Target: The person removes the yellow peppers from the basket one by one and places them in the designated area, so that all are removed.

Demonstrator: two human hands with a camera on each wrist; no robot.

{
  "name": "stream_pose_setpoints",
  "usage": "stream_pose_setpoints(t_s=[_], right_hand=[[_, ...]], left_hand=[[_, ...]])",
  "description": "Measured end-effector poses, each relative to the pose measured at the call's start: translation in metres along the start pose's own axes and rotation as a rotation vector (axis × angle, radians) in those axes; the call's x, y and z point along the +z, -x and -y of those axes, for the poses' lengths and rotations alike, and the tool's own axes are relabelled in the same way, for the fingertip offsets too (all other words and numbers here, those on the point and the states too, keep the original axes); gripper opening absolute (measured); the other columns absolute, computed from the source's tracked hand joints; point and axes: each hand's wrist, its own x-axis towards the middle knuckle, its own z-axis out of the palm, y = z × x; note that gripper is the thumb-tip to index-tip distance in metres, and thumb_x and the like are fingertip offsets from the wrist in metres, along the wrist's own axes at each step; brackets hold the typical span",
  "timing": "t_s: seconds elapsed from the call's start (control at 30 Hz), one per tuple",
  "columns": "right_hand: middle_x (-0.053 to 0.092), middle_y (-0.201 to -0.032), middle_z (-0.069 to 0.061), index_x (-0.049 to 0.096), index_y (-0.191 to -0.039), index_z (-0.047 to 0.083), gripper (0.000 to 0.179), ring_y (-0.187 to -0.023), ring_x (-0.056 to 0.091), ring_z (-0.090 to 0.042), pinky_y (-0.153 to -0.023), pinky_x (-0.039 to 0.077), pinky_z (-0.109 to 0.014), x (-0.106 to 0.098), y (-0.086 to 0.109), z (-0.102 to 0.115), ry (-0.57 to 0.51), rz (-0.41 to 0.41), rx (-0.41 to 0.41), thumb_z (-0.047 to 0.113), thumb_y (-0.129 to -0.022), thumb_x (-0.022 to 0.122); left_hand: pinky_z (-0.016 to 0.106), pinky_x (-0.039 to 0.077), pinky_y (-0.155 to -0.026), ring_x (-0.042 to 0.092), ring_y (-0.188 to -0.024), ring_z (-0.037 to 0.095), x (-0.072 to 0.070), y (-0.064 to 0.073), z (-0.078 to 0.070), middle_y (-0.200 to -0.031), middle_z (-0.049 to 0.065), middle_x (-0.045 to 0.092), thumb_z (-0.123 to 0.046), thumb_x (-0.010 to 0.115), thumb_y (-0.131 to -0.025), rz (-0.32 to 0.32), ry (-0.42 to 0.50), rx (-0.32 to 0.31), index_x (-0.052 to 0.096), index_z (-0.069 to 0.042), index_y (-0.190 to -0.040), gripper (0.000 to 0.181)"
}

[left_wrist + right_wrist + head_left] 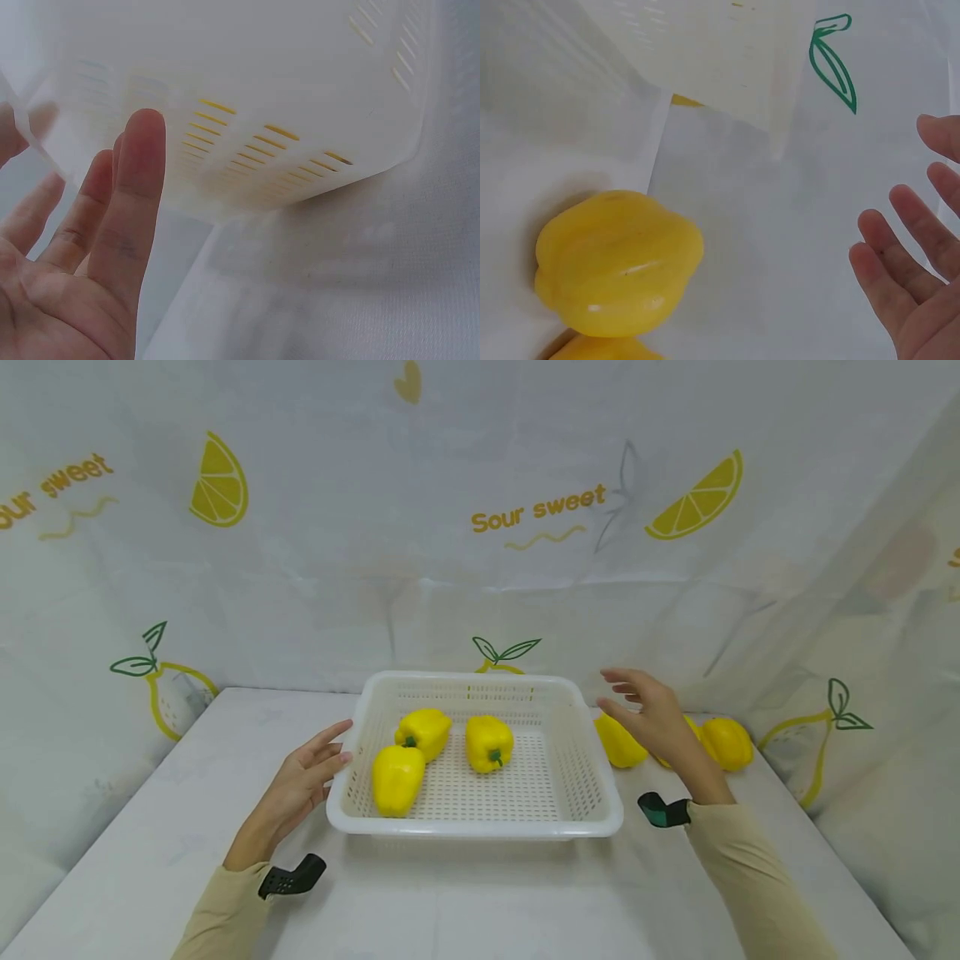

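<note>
A white slotted plastic basket sits mid-table with three yellow bell peppers inside: one at the near left, one behind it, another around the middle. My left hand is beside the basket's left wall, fingers loosely extended and fingertips right at the rim. In the left wrist view, those fingers stand alongside the slotted wall. Off the basket's right side, my right hand is raised with fingers spread and nothing held. It partly hides the yellow peppers on the table there.
Right of the basket lie more yellow bell peppers, one close to its wall and another near the table's right edge. A lemon-print curtain hangs behind the white table. Black straps with camera mounts are on both wrists.
</note>
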Motion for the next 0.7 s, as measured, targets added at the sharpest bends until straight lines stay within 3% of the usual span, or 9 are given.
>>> stream_pose_setpoints(t_s=[0.7], right_hand=[[0.054,-0.140,-0.023,0.051,-0.140,0.002,0.050,-0.123,0.056,-0.041,-0.105,0.046,-0.057,0.015,-0.019,0.024,0.006,0.082,-0.017,0.017,-0.095,0.067]], left_hand=[[0.026,0.058,-0.087,0.065,-0.104,0.004,0.000,0.000,-0.001,-0.117,-0.009,0.059,-0.021,0.055,-0.103,0.008,0.000,0.002,0.019,-0.011,-0.159,0.067]])
